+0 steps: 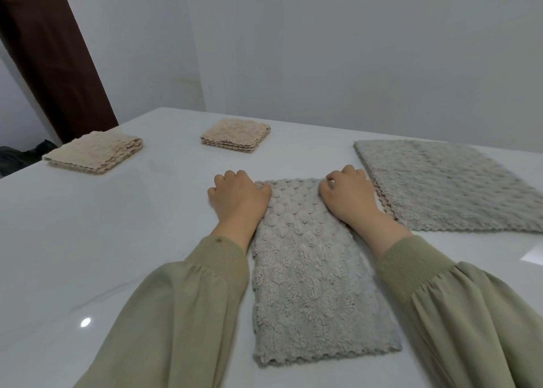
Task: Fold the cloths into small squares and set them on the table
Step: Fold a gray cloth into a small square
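Observation:
A grey fluffy cloth (311, 285), folded in half into a long strip, lies on the white table (117, 241) in front of me. My left hand (238, 194) grips its far left corner with curled fingers. My right hand (348, 195) pinches its far right corner the same way. To the right a larger grey cloth (452, 188) lies spread flat. Two beige cloths folded into small squares sit farther off: one at the far left (94, 151), one at the middle back (235, 135).
A dark brown door frame (55, 64) stands behind the table's left corner, with a dark bag (20, 155) below it. A pale wall runs behind the table's far edge. The glossy tabletop stretches to the left of my arms.

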`<state>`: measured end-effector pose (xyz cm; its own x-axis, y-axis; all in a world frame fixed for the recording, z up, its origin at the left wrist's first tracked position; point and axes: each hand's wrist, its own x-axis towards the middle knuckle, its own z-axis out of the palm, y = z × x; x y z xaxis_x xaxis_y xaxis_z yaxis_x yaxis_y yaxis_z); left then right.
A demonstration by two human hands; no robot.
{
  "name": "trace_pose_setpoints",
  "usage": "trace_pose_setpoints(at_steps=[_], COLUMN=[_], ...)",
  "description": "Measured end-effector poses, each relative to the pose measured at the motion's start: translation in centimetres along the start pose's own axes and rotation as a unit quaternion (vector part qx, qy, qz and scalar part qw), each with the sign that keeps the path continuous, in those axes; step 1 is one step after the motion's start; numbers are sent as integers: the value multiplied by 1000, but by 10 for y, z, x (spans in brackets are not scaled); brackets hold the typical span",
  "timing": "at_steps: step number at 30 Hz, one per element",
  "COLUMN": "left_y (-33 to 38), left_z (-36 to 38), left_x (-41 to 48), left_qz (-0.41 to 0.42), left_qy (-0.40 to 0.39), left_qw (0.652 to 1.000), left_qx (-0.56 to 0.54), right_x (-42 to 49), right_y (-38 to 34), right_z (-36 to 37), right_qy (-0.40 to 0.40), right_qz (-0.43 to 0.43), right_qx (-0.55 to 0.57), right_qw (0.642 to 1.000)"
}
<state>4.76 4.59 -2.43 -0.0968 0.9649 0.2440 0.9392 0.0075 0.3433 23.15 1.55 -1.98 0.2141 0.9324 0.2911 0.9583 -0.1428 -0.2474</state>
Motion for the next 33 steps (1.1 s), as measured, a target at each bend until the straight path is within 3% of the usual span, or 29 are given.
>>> trace_pose_setpoints(at_steps=[9, 13, 16, 20, 25, 33], left_y=[0, -1, -3, -5, -8, -21], left_z=[-1, -5, -6, -8, -11, -27], left_x=[1, 1, 0, -3, -6, -33], left_qz=[11, 19, 31, 34, 40, 119], left_qy=[-29, -38, -40, -26, -22, 5], left_qw=[1000, 997, 986, 961, 912, 927], left_qx=[1, -71, -157, -272, -407, -355], right_x=[1, 1, 1, -2, -8, -45], right_y=[-3, -5, -3, 0, -3, -1], right_z=[-3, -4, -2, -2, -7, -22], right_qy=[-56, -55, -28, 22, 69, 120], right_qz=[16, 39, 34, 34, 17, -9], right_qx=[4, 47, 117, 274, 346, 340], right_qw=[998, 997, 992, 961, 935, 933])
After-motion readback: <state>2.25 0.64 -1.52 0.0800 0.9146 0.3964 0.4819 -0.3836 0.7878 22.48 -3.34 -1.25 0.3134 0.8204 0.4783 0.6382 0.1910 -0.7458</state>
